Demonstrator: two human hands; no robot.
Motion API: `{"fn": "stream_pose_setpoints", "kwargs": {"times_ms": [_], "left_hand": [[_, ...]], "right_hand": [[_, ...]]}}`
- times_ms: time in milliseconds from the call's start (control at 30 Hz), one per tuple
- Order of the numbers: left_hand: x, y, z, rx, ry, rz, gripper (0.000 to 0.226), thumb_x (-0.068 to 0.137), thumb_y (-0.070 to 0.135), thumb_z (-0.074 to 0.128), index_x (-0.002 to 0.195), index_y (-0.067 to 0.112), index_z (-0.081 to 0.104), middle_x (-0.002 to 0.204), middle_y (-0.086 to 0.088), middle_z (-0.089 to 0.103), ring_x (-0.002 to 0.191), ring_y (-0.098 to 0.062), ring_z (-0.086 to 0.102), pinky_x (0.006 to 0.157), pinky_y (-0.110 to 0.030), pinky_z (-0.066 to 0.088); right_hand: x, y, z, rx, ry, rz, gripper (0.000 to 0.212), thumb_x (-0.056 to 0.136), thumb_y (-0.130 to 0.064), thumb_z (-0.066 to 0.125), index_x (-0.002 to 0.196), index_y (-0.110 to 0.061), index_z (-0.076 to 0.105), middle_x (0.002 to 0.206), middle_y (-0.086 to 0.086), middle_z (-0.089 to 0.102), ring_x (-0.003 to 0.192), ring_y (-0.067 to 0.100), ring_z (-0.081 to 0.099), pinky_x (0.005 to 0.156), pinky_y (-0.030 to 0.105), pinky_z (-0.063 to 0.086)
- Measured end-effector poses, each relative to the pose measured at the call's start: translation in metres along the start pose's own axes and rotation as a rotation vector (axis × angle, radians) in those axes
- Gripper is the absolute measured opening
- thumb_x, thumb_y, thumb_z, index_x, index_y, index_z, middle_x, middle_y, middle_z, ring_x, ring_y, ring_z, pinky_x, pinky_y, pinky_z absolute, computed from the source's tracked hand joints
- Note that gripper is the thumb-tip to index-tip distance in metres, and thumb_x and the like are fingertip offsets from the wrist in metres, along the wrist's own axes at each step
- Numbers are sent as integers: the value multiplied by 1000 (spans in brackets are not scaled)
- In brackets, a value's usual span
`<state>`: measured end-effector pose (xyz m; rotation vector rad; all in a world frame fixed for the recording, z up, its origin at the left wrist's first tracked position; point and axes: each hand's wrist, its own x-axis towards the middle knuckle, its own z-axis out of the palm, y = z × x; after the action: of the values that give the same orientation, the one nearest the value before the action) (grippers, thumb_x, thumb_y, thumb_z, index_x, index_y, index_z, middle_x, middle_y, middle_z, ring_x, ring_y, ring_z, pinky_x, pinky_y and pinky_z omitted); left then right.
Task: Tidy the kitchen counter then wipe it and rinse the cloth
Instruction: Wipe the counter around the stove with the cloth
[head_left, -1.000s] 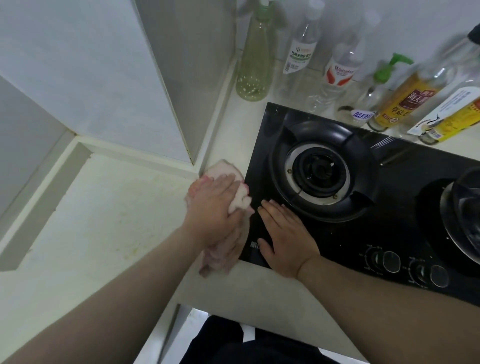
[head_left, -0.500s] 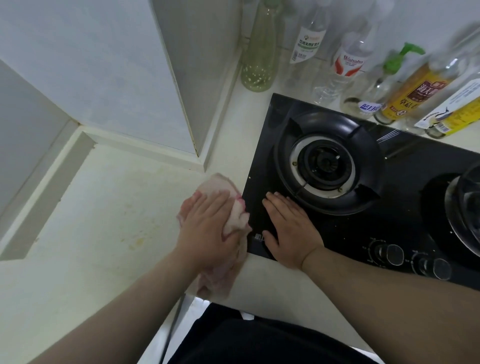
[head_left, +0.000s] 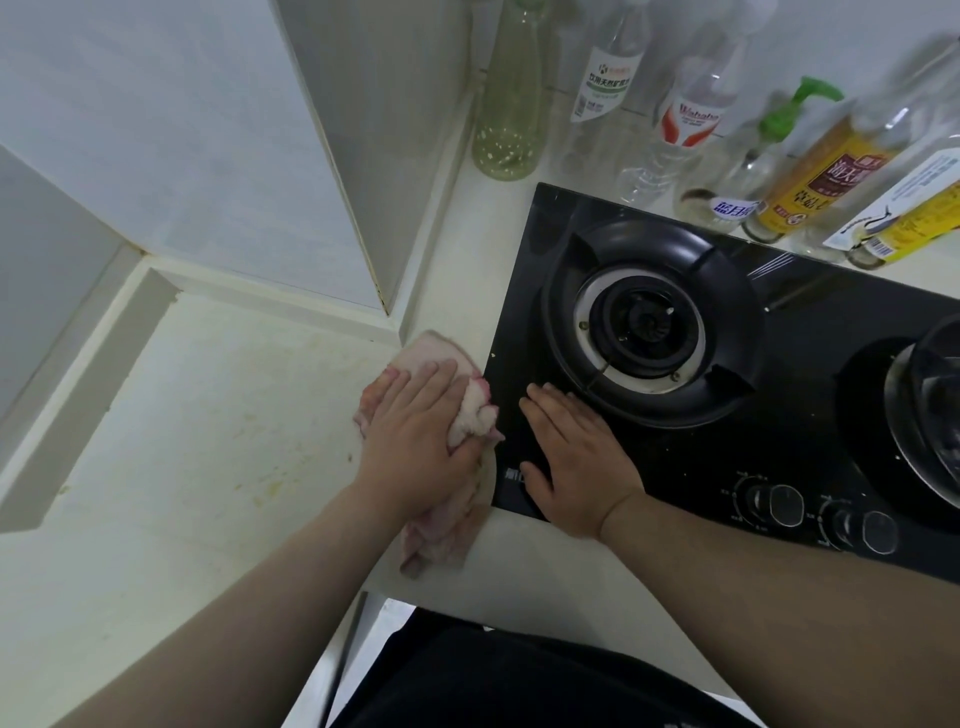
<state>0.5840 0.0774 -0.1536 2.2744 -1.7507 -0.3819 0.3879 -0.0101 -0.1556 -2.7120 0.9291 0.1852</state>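
Observation:
A pale pink cloth (head_left: 431, 355) lies bunched on the cream counter (head_left: 208, 441), right against the left edge of the black gas hob (head_left: 675, 447). My left hand (head_left: 415, 441) presses down on it with fingers stretched forward, a fold of cloth pinched between thumb and forefinger. The cloth's tail (head_left: 441, 535) trails toward the counter's front edge. My right hand (head_left: 576, 452) lies flat on the hob's front left corner, beside the burner (head_left: 644, 322), holding nothing.
Several bottles stand along the back wall behind the hob, among them a green bottle (head_left: 506, 114) and a pump bottle (head_left: 727, 192). A pot (head_left: 930, 415) sits on the right burner. Two knobs (head_left: 826, 514) are at the hob's front. A tiled pillar (head_left: 337, 182) juts onto the counter.
My left hand slid the cloth toward me along the hob's edge, then a little forward again. My right hand stayed flat on the hob.

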Motion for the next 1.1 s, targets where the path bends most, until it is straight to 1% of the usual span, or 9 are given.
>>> {"fn": "stream_pose_setpoints", "kwargs": {"times_ms": [100,267,400,500,667,733,833,967,1100], "left_hand": [[14,1,0,6,2,-7,67,88,61,40,138,18,52,148,-4,45,140,-22,35,118,-41,13],[30,4,-2,22,-8,-17,74,85,64,31,138,16,51,149,-5,44,140,-24,36,117,-43,16],[26,1,-2,7,-16,-13,73,83,59,33,138,13,51,149,-7,44,139,-25,37,118,-44,18],[12,4,-3,-27,-6,-65,72,82,55,36,137,12,52,147,-10,46,137,-28,40,117,-46,20],[-42,12,4,-17,46,-223,65,84,51,52,136,12,52,146,-9,47,136,-28,41,117,-44,17],[-63,18,9,-5,64,-308,64,84,50,54,135,11,54,146,-9,47,136,-28,41,117,-42,16],[-91,33,18,6,95,-440,66,84,51,50,134,9,55,145,-11,47,136,-29,42,116,-43,16],[-116,51,29,19,93,-599,73,85,54,38,139,6,48,148,-14,42,139,-31,36,116,-51,23],[-109,47,31,19,130,-627,75,87,54,35,142,4,42,150,-17,38,141,-33,32,116,-53,21]], "right_hand": [[1,0,1,-5,-3,1,70,89,-45,36,148,-9,33,157,7,29,147,21,22,121,39,16],[0,-1,-1,-11,-12,3,71,89,-46,34,150,-11,29,158,6,27,147,21,20,120,36,10],[0,0,-1,2,-23,3,71,89,-46,33,151,-11,26,159,6,24,148,19,16,121,36,10],[0,0,0,-11,-16,9,72,89,-47,32,151,-11,27,159,6,24,148,20,17,121,36,11],[0,-3,-3,-8,-17,-2,74,87,-46,26,152,-11,23,161,5,18,149,19,13,119,32,4],[0,-3,-2,-7,-10,-4,75,86,-45,26,152,-9,25,161,6,20,148,20,14,121,33,6],[1,-3,-1,-1,28,-11,72,84,-42,34,147,-6,36,156,10,32,146,23,24,120,38,15],[0,-3,0,-1,54,-12,73,83,-42,33,145,-5,40,154,11,36,144,24,28,119,42,21],[0,-2,3,-11,82,-28,73,83,-44,31,145,-5,39,154,11,36,145,24,28,120,42,21]]}}
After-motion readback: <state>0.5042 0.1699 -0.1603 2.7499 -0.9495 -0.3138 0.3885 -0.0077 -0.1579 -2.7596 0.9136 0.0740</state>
